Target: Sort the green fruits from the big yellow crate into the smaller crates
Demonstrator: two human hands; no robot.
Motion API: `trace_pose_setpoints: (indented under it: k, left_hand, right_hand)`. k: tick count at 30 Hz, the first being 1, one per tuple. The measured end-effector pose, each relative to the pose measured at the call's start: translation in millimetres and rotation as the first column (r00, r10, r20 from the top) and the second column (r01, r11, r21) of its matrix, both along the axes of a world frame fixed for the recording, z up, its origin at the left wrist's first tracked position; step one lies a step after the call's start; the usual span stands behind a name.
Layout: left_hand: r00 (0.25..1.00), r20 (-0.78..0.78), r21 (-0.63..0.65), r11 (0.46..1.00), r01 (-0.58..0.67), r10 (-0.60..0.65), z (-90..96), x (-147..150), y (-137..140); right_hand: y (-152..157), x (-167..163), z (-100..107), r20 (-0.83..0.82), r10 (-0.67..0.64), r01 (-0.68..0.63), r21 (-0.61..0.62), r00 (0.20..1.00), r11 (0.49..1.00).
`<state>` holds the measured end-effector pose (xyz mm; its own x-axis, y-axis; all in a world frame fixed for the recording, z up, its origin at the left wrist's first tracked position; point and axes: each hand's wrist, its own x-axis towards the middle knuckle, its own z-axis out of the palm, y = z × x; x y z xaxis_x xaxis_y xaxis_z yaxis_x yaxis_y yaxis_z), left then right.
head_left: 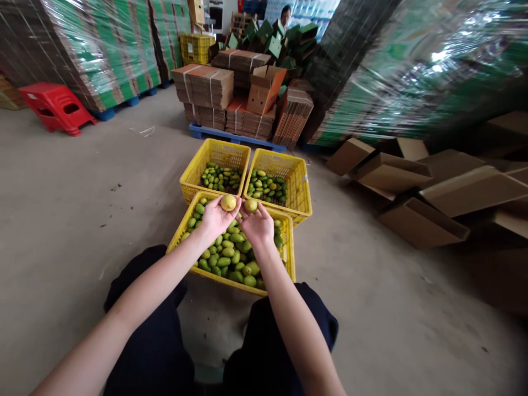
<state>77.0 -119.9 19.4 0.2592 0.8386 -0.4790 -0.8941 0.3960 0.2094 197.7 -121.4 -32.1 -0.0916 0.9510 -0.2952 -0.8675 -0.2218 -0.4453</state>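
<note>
My left hand [218, 218] holds a yellow lemon [228, 203], palm up with the fingers round it. Close beside it, my right hand [258, 224] holds a greener, yellow-green lemon [251, 205]. Both hands are over the near yellow crate [231, 282], which is filled with many green and yellowish lemons [227, 252]. Just beyond stand two more yellow crates: the far left crate [193, 177] and the far right crate [300, 190], each with a layer of smaller green fruit on its bottom. My forearms hide part of the near crate.
Flattened cardboard stacks [208, 88] and an open carton [266, 91] sit on a blue pallet [231, 136] ahead. Open cardboard boxes [396, 173] lie at the right. A red stool [58, 107] stands at the left, near wrapped pallet loads [107, 49]. A person [285, 16] is at the back.
</note>
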Motion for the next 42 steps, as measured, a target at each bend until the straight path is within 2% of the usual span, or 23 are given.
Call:
trace_pose_setpoints:
  k: [5,9,12,14,16,18,20,22,24,26,29,31,33,35,37,40,42]
  left_hand:
    - [0.995,0.035,0.0,0.995,0.096,-0.096,2.7,-2.4,-3.7]
    - [0.99,-0.057,0.014,0.991,0.129,-0.129,0.0,0.9,-2.9]
    - [0.973,-0.196,0.14,0.979,0.148,-0.119,-4.9,1.5,-2.4]
    - [0.939,-0.334,0.275,0.944,0.185,-0.087,-8.0,-1.0,-2.0]
    - [0.87,-0.492,0.426,0.873,0.238,0.003,-10.2,-6.0,-1.0]
    - [0.764,-0.626,0.551,0.78,0.295,0.154,-11.1,-12.1,0.3]
    - [0.633,-0.709,0.625,0.691,0.362,0.31,-10.6,-17.9,1.1]
    - [0.511,-0.745,0.654,0.617,0.437,0.429,-8.2,-21.6,0.3]
    - [0.442,-0.748,0.663,0.577,0.476,0.495,-3.8,-22.6,-2.7]
    - [0.462,-0.748,0.661,0.602,0.448,0.478,2.1,-21.7,-7.3]
    - [0.604,-0.721,0.619,0.707,0.341,0.34,9.7,-19.1,-14.0]
    - [0.663,-0.69,0.591,0.755,0.284,0.29,11.1,-18.0,-16.3]
    - [0.643,-0.696,0.595,0.759,0.265,0.32,9.2,-17.2,-16.2]
    - [0.586,-0.724,0.611,0.734,0.298,0.364,5.8,-16.1,-14.6]
    - [0.577,-0.742,0.598,0.726,0.34,0.341,3.1,-14.3,-12.9]
    - [0.692,-0.692,0.536,0.788,0.302,0.206,2.7,-10.6,-12.3]
    - [0.779,-0.618,0.482,0.835,0.265,0.11,4.2,-8.2,-12.9]
  right_hand:
    - [-1.4,-1.6,2.2,0.033,-0.034,0.035,-0.03,0.999,0.999]
    - [0.3,-2.0,2.8,0.121,-0.109,0.116,-0.056,0.987,0.992]
    - [0.9,1.0,3.0,0.232,-0.169,0.166,0.032,0.958,0.986]
    - [-0.2,4.3,5.7,0.323,-0.234,0.2,0.136,0.917,0.97]
    - [-2.6,8.1,10.6,0.437,-0.313,0.205,0.278,0.843,0.939]
    - [-6.1,12.0,16.2,0.56,-0.392,0.145,0.434,0.73,0.889]
    - [-10.3,15.4,20.8,0.654,-0.468,0.049,0.551,0.594,0.833]
    - [-15.0,17.8,23.7,0.71,-0.534,-0.033,0.614,0.458,0.788]
    - [-19.9,19.1,25.9,0.734,-0.583,-0.074,0.641,0.35,0.764]
    - [-25.0,19.6,28.4,0.742,-0.6,-0.074,0.645,0.3,0.761]
    - [-31.6,19.7,32.4,0.736,-0.582,-0.027,0.628,0.346,0.778]
    - [-34.7,19.9,33.4,0.728,-0.558,0.002,0.607,0.4,0.794]
    - [-36.5,20.5,32.3,0.729,-0.536,0.012,0.587,0.426,0.809]
    - [-37.3,21.2,30.1,0.732,-0.514,0.016,0.568,0.447,0.823]
    - [-37.7,21.9,28.7,0.708,-0.494,0.05,0.547,0.505,0.835]
    - [-39.1,23.9,30.5,0.617,-0.471,0.139,0.507,0.63,0.851]
    - [-40.7,26.5,33.8,0.575,-0.426,0.151,0.464,0.698,0.873]
